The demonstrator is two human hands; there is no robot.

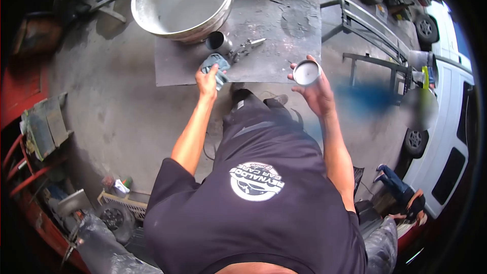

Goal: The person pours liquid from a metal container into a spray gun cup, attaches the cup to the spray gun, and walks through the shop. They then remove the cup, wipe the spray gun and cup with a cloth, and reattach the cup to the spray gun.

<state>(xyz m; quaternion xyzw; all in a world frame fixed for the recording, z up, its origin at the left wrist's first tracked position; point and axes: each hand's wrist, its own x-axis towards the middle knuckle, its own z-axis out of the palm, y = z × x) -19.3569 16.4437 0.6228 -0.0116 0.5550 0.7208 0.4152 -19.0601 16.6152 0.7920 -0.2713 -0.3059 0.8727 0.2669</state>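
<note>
My left hand (208,78) is closed around a crumpled grey-blue cloth (215,66) at the front edge of the metal table (177,68). In my right hand (317,89) is a small round container (307,73) with a pale inside, held by its sides above the table's front right corner. A dark cylindrical cup (218,42) lies just beyond the cloth. To the right of that cup are a light-handled tool (257,42) and some dark pieces. Behind them stands a large metal basin (183,2) with a grey inside.
A metal frame (373,28) stands right of the table. White vehicles (449,122) are parked farther right, with another person (406,195) near them. Lower left are a loose tyre (116,219), a crate (124,204) and red metal bars (30,172).
</note>
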